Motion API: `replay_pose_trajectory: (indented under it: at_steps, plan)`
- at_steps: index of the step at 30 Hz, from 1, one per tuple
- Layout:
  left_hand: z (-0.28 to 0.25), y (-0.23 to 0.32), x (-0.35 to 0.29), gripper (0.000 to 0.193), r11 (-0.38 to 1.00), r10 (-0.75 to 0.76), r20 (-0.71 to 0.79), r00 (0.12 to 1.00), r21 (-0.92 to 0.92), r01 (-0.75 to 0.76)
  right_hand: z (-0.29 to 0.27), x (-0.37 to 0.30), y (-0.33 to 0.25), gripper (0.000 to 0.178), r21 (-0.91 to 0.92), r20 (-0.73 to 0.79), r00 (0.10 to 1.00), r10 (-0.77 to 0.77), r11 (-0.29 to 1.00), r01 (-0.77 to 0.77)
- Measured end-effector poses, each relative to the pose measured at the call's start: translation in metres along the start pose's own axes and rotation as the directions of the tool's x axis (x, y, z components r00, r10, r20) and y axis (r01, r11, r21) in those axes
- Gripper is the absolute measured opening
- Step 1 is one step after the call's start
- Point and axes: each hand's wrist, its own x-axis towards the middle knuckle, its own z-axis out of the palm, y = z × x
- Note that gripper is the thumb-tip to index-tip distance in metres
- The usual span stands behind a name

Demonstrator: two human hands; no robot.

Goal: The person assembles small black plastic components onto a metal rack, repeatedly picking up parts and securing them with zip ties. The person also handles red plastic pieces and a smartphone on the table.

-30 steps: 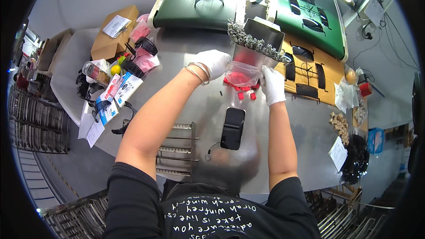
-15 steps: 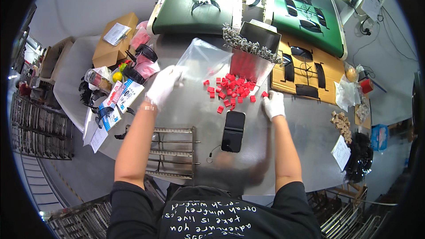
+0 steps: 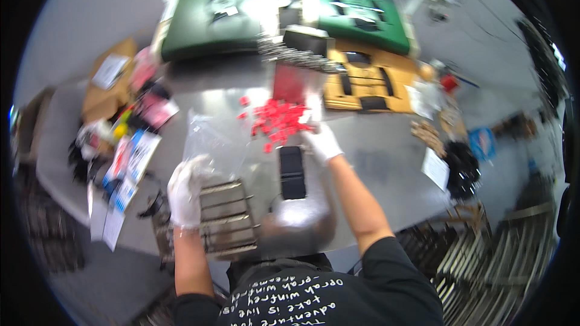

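Nearest, to the left of the phone (image 3: 293, 172) and a little closer to the person, lies a metal rack (image 3: 232, 220), flat on the table (image 3: 374, 157); the left hand (image 3: 185, 193), also left of the phone, is over the rack's far left part, its gloved fingers closed on the near end of a clear bag (image 3: 211, 139); gripped only there, the bag trails limply away, beyond and left of the phone, probably because the film is too thin to stand; the right hand (image 3: 322, 142), just right of the phone's far end, reaches to the edge of the red pieces (image 3: 278, 122); blur hides whether its fingers are spread or pinching one, so I cannot tell; those pieces lie loose just beyond the phone, perhaps heaped there for easy reach; farther past the phone stands a metal box (image 3: 290, 81), with metal clips (image 3: 296, 57) bunched along its rim, likely so they can be picked off singly.
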Motion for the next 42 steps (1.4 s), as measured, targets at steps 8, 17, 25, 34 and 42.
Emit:
replay_pose_trajectory:
  at_steps: [8,17,25,34,42]
  plan:
    - [0.093,-0.085,-0.022,0.024,0.97,-0.243,0.302,0.922,0.058,0.236,-0.025,-0.135,-0.073,0.038,0.071,0.197,0.936,-0.292,0.956,0.283]
    - [0.252,-0.194,-0.035,0.016,0.906,-0.386,0.341,0.857,-0.036,0.422,-0.318,-0.045,-0.008,0.018,-0.466,-0.45,0.814,-0.368,0.874,0.138]
    - [0.431,-0.257,0.024,0.022,0.814,-0.462,0.403,0.79,-0.16,0.558,-0.549,0.147,0.038,0.032,-0.87,-0.481,0.797,-0.365,0.307,-0.385]
    - [0.645,-0.362,0.138,0.03,0.755,-0.47,0.573,0.671,-0.133,0.642,-0.668,0.13,0.009,0.013,-0.698,-0.514,0.586,-0.626,0.703,0.139]
    - [0.73,-0.381,0.151,0.037,0.837,-0.543,0.417,0.729,0.342,0.427,-0.609,0.147,0.016,0.018,-0.889,-0.213,0.869,-0.447,0.458,0.017]
